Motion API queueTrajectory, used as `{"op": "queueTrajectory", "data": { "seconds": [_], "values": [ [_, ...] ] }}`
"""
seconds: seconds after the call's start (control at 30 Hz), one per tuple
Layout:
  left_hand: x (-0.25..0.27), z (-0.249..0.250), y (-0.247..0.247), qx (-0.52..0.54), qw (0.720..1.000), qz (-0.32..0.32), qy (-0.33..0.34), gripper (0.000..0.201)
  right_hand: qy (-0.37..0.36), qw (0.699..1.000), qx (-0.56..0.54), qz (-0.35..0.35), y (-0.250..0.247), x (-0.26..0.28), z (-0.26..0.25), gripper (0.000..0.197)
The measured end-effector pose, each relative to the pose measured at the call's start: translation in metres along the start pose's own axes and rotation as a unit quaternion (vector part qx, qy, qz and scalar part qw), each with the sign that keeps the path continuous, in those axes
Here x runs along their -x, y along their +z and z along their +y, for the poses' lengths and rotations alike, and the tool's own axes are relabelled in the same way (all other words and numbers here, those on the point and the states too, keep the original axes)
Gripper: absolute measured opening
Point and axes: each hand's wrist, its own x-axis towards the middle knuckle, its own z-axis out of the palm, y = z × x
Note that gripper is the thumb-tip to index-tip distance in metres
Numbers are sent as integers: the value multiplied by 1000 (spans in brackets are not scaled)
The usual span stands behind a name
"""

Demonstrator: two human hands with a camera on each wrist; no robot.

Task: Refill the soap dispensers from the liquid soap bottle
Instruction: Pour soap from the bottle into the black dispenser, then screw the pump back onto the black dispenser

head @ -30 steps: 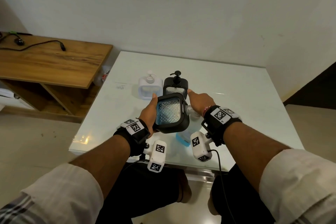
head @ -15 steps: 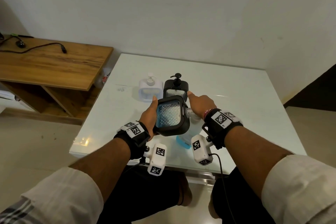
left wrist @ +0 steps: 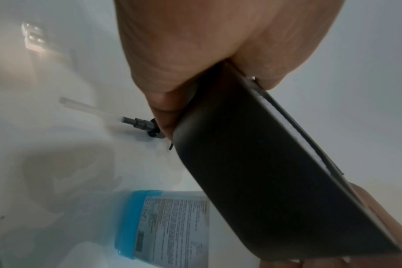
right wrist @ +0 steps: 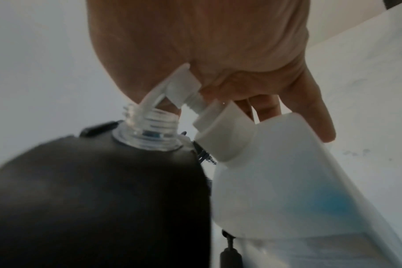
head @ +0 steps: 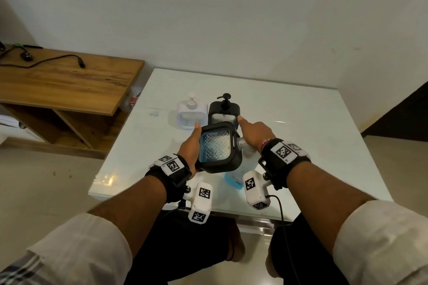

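On the white table (head: 289,122), a white soap dispenser (head: 192,112) and a black one (head: 224,110) stand side by side at the middle. Nearer the front edge stands the liquid soap bottle (right wrist: 287,181), part full of blue soap, with the right hand (head: 253,133) pressing its white pump head (right wrist: 184,79) while the forefinger points straight out. The left hand (head: 191,146) is wrapped round a third, black dispenser (head: 218,147), tilted so its open clear neck (right wrist: 147,127) sits under the pump's spout.
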Motion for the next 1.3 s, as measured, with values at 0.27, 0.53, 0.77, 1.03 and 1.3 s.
{"op": "queueTrajectory", "data": {
  "seconds": [0.27,0.53,0.77,1.03,1.3],
  "values": [
    [-2,-1,-1,-20,1000,11,1,70,7,1000,0,15,2,2,-1,69],
    [5,-1,0,-22,1000,16,4,70,-31,992,-121,-12,-3,7,-3,66],
    [3,1,-5,-12,999,43,20,68,-70,987,-121,-78,-28,17,-9,56],
    [11,11,-20,54,997,51,24,71,-131,984,3,-124,-49,33,0,42],
    [23,18,-16,112,993,35,27,70,-218,934,269,-87,-38,48,-3,43]
  ]
}}
